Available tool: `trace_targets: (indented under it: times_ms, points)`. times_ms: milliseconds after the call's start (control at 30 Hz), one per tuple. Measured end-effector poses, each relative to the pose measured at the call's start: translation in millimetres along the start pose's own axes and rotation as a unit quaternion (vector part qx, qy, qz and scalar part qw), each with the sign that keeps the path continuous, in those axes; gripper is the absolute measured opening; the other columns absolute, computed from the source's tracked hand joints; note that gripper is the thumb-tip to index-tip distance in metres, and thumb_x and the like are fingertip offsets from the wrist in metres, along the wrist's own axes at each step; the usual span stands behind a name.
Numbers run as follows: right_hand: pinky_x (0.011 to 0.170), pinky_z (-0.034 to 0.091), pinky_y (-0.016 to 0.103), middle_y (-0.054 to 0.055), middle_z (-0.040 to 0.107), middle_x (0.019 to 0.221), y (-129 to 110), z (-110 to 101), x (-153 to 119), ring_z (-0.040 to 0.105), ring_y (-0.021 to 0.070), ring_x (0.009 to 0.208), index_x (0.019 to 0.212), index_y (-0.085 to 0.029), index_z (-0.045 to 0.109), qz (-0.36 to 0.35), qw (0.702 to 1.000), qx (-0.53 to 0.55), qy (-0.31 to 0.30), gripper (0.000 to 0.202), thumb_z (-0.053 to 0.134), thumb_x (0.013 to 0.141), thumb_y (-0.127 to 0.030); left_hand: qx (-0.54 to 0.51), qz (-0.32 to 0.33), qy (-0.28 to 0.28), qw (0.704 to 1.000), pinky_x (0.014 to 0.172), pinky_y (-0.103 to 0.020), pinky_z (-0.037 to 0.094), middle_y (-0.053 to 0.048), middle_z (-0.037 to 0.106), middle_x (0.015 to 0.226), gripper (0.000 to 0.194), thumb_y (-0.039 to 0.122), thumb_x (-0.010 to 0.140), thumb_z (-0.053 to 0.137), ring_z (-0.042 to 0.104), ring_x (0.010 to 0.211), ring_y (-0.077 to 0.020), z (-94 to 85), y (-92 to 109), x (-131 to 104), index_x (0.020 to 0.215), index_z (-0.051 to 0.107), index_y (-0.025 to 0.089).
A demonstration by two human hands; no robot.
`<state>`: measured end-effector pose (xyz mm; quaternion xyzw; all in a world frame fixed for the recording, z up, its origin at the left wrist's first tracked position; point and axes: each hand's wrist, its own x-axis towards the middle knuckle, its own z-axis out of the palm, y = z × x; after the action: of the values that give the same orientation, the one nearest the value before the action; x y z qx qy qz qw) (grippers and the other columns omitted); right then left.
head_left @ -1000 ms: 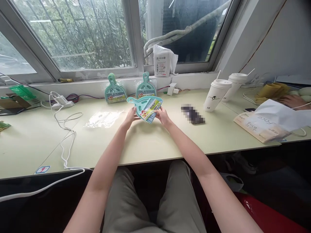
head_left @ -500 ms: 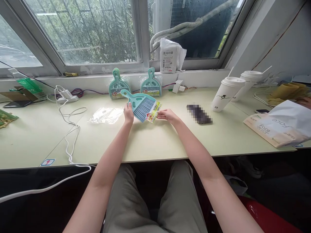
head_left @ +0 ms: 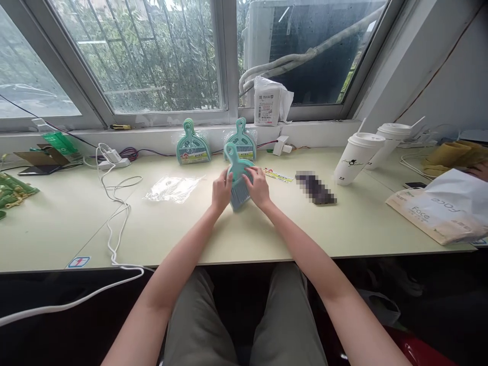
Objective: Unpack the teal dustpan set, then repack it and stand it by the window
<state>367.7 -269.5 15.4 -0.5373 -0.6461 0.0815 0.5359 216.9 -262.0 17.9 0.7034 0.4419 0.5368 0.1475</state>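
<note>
A teal dustpan with a small brush (head_left: 239, 168) is held upright over the table, its handle pointing up. My left hand (head_left: 221, 192) grips its left edge, and my right hand (head_left: 257, 187) grips the right side. The brush's bluish bristles show below, between the hands. Just right of my right hand, a yellow-green label card (head_left: 278, 176) lies on the table. Two more wrapped teal dustpan sets stand by the sill, one at the left (head_left: 193, 145) and one directly behind (head_left: 249, 140). A clear plastic wrapper (head_left: 173, 189) lies to the left.
A blurred dark object (head_left: 315, 188), two white cups (head_left: 358, 158) and a paper bag (head_left: 438, 208) are on the right. White cables (head_left: 121, 218) run down the left side. A white package (head_left: 267, 101) stands on the sill. Another person's hand (head_left: 481, 172) shows at the right edge.
The label card has left my right hand and lies on the table. My right hand has moved onto the dustpan, which has turned more upright. The camera view has tilted up slightly.
</note>
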Motion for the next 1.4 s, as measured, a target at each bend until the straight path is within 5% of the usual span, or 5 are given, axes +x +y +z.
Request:
trace_targets:
  times_ms: [200,433,733,1000,1400]
  points:
    - [0.092,0.045,0.04,0.008,0.06,0.097,-0.4,-4.5,-1.4,0.054,0.0246,0.099,0.088,-0.021,0.056,-0.088,0.993,-0.066,0.03,0.024,0.043,0.099,-0.039,0.001,0.064,-0.049,0.997,0.073,-0.026,0.045,-0.008,0.073,0.107,0.056,0.056,0.1,0.033,0.064,0.079,-0.0176,1.0,10.2,-3.2,0.132,0.062,0.02]
    - [0.077,0.042,0.03,0.003,0.053,0.083,-17.2,-31.6,9.6,0.053,0.0188,0.083,0.079,-0.023,0.045,-0.08,0.995,-0.016,0.064,0.027,0.029,0.101,-0.028,0.11,-0.124,0.072,0.984,0.066,-0.026,0.041,-0.01,0.072,0.088,0.035,0.032,0.099,0.04,0.063,0.077,-0.0212,-34.8,-36.8,34.0,0.109,0.069,0.016]
    - [0.084,0.043,0.038,0.016,0.068,0.111,35.9,-49.3,17.4,0.054,0.0304,0.112,0.094,-0.015,0.069,0.089,0.905,-0.381,-0.168,0.027,0.045,0.094,-0.028,0.311,-0.198,-0.167,0.914,0.075,-0.03,0.042,-0.014,0.071,0.112,0.031,0.029,0.095,0.043,0.063,0.105,-0.0279,-51.6,-54.0,31.5,0.098,0.072,0.017]
    - [0.083,0.045,0.036,0.015,0.07,0.114,36.2,-51.5,20.8,0.061,0.0304,0.111,0.099,-0.017,0.073,0.171,0.868,-0.413,-0.216,0.024,0.065,0.081,-0.032,0.313,-0.21,-0.169,0.911,0.077,-0.028,0.044,-0.01,0.069,0.12,0.032,0.039,0.094,0.045,0.06,0.116,-0.026,-45.4,-53.1,26.3,0.102,0.07,0.021]
    - [0.081,0.045,0.028,0.006,0.072,0.107,12.0,-35.3,12.9,0.064,0.0216,0.104,0.091,-0.022,0.07,0.076,0.935,-0.281,-0.203,0.016,0.064,0.085,-0.036,0.177,-0.077,-0.285,0.939,0.071,-0.026,0.044,-0.004,0.071,0.083,0.03,0.039,0.093,0.046,0.064,0.079,-0.0184,-14.4,-31.2,10.3,0.077,0.064,0.02]
